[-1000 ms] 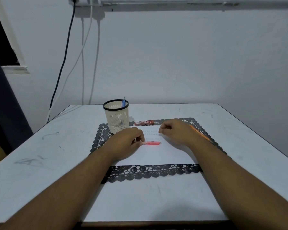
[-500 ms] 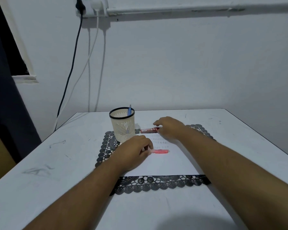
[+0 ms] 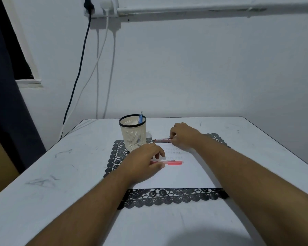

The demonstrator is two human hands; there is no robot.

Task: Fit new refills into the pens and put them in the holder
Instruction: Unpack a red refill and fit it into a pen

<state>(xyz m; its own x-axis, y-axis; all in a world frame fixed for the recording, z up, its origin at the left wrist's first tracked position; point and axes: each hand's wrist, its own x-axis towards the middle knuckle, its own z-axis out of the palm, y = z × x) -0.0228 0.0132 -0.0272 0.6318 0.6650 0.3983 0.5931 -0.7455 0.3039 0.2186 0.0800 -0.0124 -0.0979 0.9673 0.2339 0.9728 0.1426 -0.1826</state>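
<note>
Head view shows us the holder point(image 3: 133, 134) toward the surface's point(image 3: 60, 174) far edge, on the lace mat's point(image 3: 167, 196) far left corner, a blue pen point(image 3: 140, 117) standing inside. Our left hand point(image 3: 142, 162) rests on the pink pen point(image 3: 172, 163) on the white sheet point(image 3: 176, 176), fingers curled over it. Farther right, our right hand point(image 3: 182, 134) pinches the red refill pack point(image 3: 162, 140) at the mat's far edge.

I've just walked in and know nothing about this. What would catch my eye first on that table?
Probably the two bare hands over a white sheet on a black lace mat: the left hand holds a pink pen, and the right hand pinches the end of a dark red pen farther back. Left of that stands a cream mesh holder with one blue pen in it.
</note>
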